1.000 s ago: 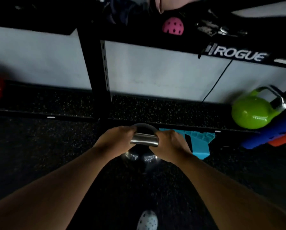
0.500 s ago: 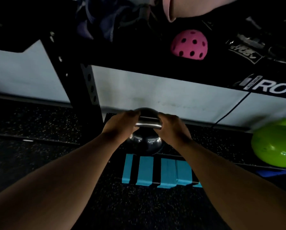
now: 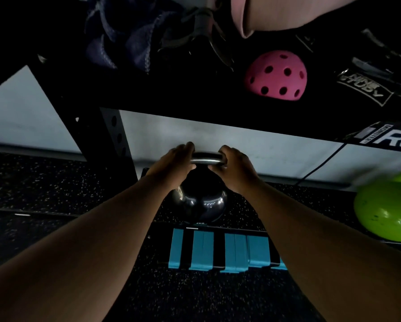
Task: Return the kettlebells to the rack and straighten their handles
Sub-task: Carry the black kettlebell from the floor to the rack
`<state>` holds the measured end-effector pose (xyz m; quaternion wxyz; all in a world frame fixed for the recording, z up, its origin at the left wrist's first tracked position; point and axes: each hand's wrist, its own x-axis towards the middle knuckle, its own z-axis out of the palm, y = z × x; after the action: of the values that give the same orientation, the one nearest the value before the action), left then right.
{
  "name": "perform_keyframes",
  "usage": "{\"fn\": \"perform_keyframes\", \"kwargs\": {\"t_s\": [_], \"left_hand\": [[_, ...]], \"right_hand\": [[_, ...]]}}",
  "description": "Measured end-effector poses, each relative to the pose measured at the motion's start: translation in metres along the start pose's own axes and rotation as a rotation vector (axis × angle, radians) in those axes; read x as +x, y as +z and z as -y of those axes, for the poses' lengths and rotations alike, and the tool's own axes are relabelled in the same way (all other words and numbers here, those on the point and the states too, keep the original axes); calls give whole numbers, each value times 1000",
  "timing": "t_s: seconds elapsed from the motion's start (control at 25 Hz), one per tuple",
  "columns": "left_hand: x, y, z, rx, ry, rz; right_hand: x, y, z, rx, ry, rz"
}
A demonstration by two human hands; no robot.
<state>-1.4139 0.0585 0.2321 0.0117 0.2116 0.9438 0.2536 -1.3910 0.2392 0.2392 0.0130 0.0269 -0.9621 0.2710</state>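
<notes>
Gripping the steel handle [image 3: 206,158] w/ both hands, we hold the black kettlebell [image 3: 200,202] over the bottom shelf [image 3: 55,189] of the rack [image 3: 106,140]. The ball is round, glossy, dark, w/ bright glints low on its sides; whether its base sits on the shelf or hangs just above, we can't tell. The handle is a smooth, shiny bar, level, running left to right. The shelf is lined w/ speckled black rubber, rough-looking, same as the floor in front. Our left hand [image 3: 174,162] is wrapped tight round the left end of the bar, fingers curled over the top; our right hand [image 3: 235,166] is closed the same way on the right end. Both forearms reach straight fwd, bare, converging on the bell. Below the shelf edge lies a blue ribbed block [image 3: 220,252], matte plastic. At far right on the same shelf sits a green kettlebell [image 3: 385,212], shiny, blurred. Up on the next shelf rests a pink ball [image 3: 276,75] w/ round holes.
</notes>
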Motion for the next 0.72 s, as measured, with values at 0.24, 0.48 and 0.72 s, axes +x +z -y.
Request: {"fn": "perform_keyframes", "kwargs": {"t_s": [0.24, 0.48, 0.72], "left_hand": [[14, 6, -2, -4, -78, 8], [11, 5, -1, -10, -63, -1], [-24, -4, 6, -69, -90, -30]], "right_hand": [[11, -1, -2, -103, 64, 73], [9, -1, 2, -88, 100, 64], [-1, -10, 25, -170, -76, 54]]}}
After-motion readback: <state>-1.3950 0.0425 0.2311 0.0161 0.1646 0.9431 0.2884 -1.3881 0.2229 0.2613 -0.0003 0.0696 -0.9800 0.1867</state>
